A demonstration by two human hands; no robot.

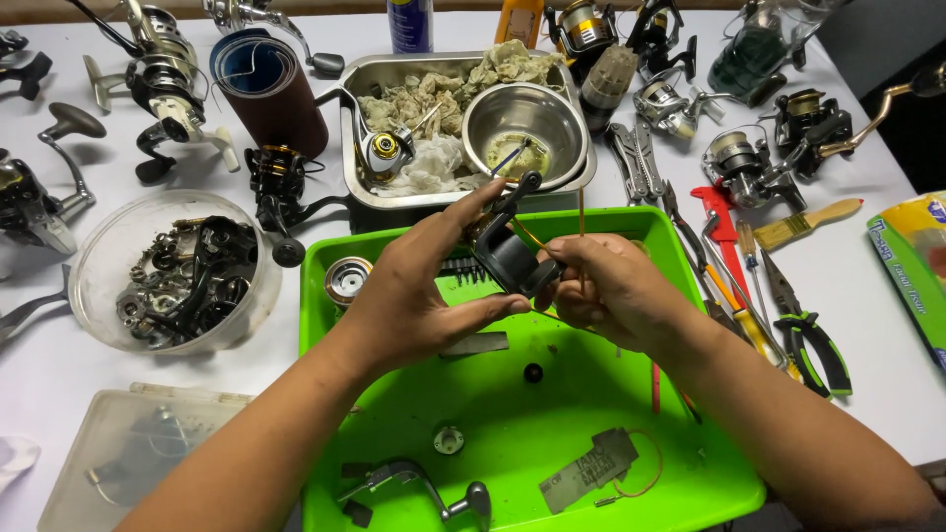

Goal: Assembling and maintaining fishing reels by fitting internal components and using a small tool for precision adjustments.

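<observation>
My left hand point(419, 286) grips a black fishing reel body point(510, 251) from the left, thumb below and fingers on top, over a bright green tray point(552, 443). My right hand point(606, 286) is closed on a thin stick-like tool point(580, 222) that stands upright beside the reel body. On the tray lie a silver spool point(348, 280), a metal reel handle point(434, 488), a small black round part point(533, 372), a small grey part point(448, 439) and a grey tag with an orange wire loop point(591, 473).
Behind the tray stands a steel pan point(355, 148) of rags with a steel bowl point(525, 128) in it. A clear bowl of reel parts point(177, 276) sits left, a clear box point(128, 453) below it. Several reels, pliers point(810, 330), screwdrivers and a brush point(806, 223) lie around.
</observation>
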